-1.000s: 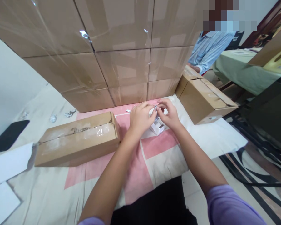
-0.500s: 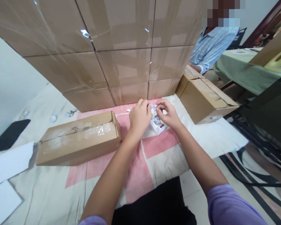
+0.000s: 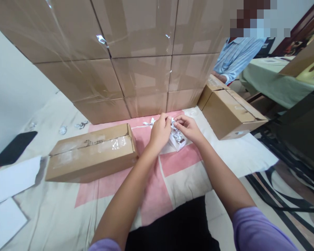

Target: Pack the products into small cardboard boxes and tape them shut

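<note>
My left hand (image 3: 160, 131) is closed in a pinch over the left side of a small white box (image 3: 178, 144). Opposite it, my right hand (image 3: 189, 128) pinches too, with thumb and forefinger together. Between the fingertips of both hands is a scrap of crumpled silvery-white paper (image 3: 172, 122); whether it is paper or foil is hard to make out. More crumpled silvery pieces (image 3: 177, 134) lie in the box just below. The box rests on a pink and cream bedspread (image 3: 181, 164), its far part hidden by my hands. Torn white scraps (image 3: 148, 123) lie left of my left hand.
Stacked, plastic-wrapped cartons (image 3: 143, 73) rise behind my hands. One taped carton (image 3: 91, 153) lies at left, another (image 3: 232, 111) at right. Crumpled balls (image 3: 63, 130), a black phone-like slab (image 3: 14, 149) and white sheets (image 3: 13, 181) are far left. A person in a blue shirt (image 3: 240, 55) is beyond.
My fingertips have drawn up slightly from the box, and a silvery-white scrap now shows between them. The view has shifted a little; both cartons stay in place.
</note>
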`<state>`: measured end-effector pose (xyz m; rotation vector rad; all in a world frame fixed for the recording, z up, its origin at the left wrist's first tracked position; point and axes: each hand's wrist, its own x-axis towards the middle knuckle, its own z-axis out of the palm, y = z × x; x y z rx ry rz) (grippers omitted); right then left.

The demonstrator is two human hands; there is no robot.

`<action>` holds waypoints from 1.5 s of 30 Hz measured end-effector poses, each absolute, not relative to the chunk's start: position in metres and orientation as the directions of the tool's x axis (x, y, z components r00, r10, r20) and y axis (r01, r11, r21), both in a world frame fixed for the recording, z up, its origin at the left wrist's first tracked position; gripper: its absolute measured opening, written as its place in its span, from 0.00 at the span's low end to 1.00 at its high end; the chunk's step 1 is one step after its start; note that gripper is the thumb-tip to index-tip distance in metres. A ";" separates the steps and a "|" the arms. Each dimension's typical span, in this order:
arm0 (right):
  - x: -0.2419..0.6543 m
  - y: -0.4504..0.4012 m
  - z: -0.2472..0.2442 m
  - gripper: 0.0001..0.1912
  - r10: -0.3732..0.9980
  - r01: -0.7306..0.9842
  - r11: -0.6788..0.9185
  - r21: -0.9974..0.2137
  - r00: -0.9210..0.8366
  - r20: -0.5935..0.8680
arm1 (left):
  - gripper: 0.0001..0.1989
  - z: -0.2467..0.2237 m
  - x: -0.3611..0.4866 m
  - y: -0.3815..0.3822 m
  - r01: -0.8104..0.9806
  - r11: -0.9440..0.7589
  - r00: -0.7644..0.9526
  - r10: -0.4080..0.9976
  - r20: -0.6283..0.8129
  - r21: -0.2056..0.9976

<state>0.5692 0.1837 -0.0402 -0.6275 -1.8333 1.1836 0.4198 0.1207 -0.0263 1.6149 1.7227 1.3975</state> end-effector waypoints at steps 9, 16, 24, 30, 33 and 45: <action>0.571 0.186 -0.037 0.20 0.765 0.059 0.390 -0.919 -0.576 0.288 | 0.11 -0.031 0.433 0.121 0.570 -0.127 -0.373 0.841 0.392 0.812; 0.616 0.193 -0.008 0.20 0.624 0.161 0.222 -0.962 -0.782 0.013 | 0.09 -0.027 0.434 0.119 0.582 -0.187 -0.429 0.757 0.494 0.791; 0.613 0.227 -0.047 0.15 0.893 0.128 0.413 -0.901 -0.251 0.374 | 0.08 -0.010 0.425 0.117 0.493 -0.308 -0.468 0.695 0.546 0.814; 0.576 0.237 -0.086 0.12 0.785 0.277 0.620 -0.734 -0.234 0.574 | 0.07 -0.021 0.433 0.123 0.264 -0.396 -0.438 0.763 0.475 0.880; 0.570 0.241 -0.093 0.10 0.790 0.312 0.613 -0.726 -0.202 0.579 | 0.06 -0.021 0.431 0.125 0.153 -0.416 -0.421 0.793 0.440 0.896; 0.574 0.244 -0.096 0.05 0.831 0.354 0.554 -0.753 -0.178 0.527 | 0.06 -0.019 0.428 0.126 0.051 -0.417 -0.424 0.813 0.398 0.907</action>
